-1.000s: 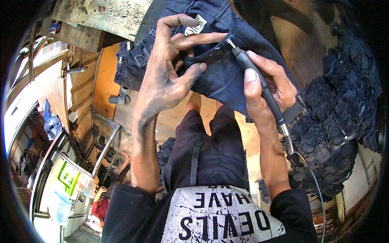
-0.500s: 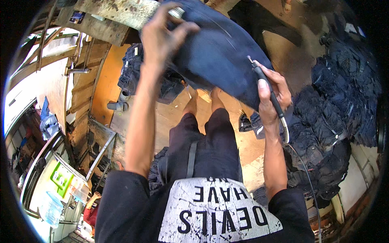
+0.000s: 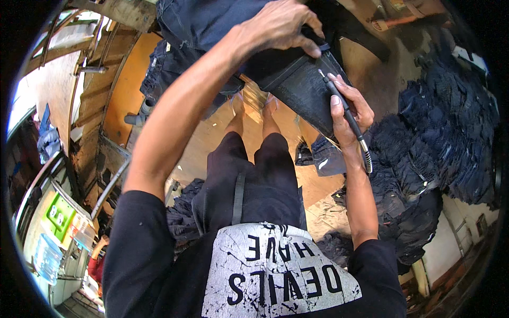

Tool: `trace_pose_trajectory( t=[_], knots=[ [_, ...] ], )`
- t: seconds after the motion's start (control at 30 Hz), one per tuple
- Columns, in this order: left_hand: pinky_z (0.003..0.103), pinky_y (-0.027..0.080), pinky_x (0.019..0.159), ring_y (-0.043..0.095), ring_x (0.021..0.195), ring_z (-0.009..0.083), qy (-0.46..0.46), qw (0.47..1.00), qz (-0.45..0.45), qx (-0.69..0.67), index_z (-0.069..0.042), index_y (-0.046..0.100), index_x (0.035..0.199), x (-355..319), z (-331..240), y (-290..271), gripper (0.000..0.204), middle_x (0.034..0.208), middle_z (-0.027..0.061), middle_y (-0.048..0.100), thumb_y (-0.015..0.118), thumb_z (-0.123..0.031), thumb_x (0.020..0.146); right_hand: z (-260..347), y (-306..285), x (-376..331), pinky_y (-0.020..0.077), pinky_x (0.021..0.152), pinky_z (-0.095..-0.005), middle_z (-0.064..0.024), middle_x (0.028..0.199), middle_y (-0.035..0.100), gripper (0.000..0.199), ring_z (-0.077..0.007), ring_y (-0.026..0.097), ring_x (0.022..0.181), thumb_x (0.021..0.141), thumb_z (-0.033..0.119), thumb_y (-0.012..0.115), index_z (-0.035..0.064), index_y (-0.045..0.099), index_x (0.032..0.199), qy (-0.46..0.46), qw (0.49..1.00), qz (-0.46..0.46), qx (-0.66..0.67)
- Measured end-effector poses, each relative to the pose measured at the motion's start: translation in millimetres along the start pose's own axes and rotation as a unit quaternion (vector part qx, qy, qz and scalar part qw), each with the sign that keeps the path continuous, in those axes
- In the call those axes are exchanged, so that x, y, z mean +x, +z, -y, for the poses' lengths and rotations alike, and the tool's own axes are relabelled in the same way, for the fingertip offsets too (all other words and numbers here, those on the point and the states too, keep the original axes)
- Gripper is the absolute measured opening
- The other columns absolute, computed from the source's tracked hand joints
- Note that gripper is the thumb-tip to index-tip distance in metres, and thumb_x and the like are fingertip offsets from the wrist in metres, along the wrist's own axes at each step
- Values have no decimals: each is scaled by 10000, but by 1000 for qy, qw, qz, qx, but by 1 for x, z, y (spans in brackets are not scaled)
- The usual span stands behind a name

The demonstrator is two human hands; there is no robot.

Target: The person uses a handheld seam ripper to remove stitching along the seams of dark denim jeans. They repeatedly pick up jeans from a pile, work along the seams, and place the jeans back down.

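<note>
My right hand [image 3: 352, 108] is wrapped round a pen-shaped rotary tool [image 3: 345, 106], black with a thin metal tip and a spring-sleeved cord. The tip points up and left, just over a flat black panel [image 3: 305, 79]. My left hand [image 3: 283, 26] reaches across to the panel's far edge, thumb and fingers curled on a dark cloth edge; part of the grip is hidden. Dark blue trousers [image 3: 207, 21] lie bunched left of the panel, partly behind my left forearm.
A big heap of dark garments [image 3: 440, 127] rises on the right. More dark clothes [image 3: 164, 69] lie beyond my left forearm. Under my feet is a wooden floor [image 3: 201, 148]. At lower left stand a green tray [image 3: 59, 217] and a clear water jug [image 3: 47, 259].
My left hand has swung right, closer to the tool. The blue trousers have shifted left, and the black panel now shows. My right hand keeps the tool in nearly the same place.
</note>
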State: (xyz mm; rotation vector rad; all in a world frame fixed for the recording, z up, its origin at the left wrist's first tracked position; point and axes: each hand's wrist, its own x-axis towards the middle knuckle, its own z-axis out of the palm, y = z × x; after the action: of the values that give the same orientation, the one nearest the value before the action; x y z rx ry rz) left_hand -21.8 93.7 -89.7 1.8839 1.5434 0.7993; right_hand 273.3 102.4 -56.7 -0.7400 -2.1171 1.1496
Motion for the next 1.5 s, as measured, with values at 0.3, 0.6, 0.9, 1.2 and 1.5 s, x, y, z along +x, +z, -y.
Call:
trace_pose_trajectory(
  t=[0.3,0.6,0.9,1.2,1.5],
  knots=[
    [470,595,741,778,822,374,23,999,-6,23,-75,822,888,44,7,-6,253,854,166,794,911,-302,821,-12,17,35,625,1066,-497,-205,1021,817,228,-347,813,1077,798,13,781,-54,798,1015,-160,983,90,11],
    [477,593,758,778,841,383,10,1000,-24,11,-62,827,924,42,12,-3,256,869,191,790,919,-265,799,-12,24,32,640,1038,-494,-187,991,815,258,-347,815,1069,783,17,795,-47,811,1033,-172,969,177,26],
    [469,590,745,775,834,377,-12,1000,-13,12,-60,830,936,41,11,-4,275,868,181,789,927,-278,799,-12,27,33,642,1037,-503,-184,1000,812,268,-348,810,1085,775,13,801,-44,813,1036,-175,966,187,27],
    [463,592,745,777,835,372,23,999,-19,15,-57,829,938,43,11,-5,275,873,179,792,929,-272,799,-14,27,32,646,1030,-501,-209,997,811,246,-354,815,1057,778,23,795,-57,810,1011,-173,973,151,10],
    [455,594,745,781,835,368,15,1000,-16,1,-56,829,943,43,12,-5,261,878,176,798,928,-252,802,-18,26,32,653,1018,-490,-220,996,811,248,-357,818,1039,784,30,794,-51,807,1017,-163,979,121,-4]
  ],
)
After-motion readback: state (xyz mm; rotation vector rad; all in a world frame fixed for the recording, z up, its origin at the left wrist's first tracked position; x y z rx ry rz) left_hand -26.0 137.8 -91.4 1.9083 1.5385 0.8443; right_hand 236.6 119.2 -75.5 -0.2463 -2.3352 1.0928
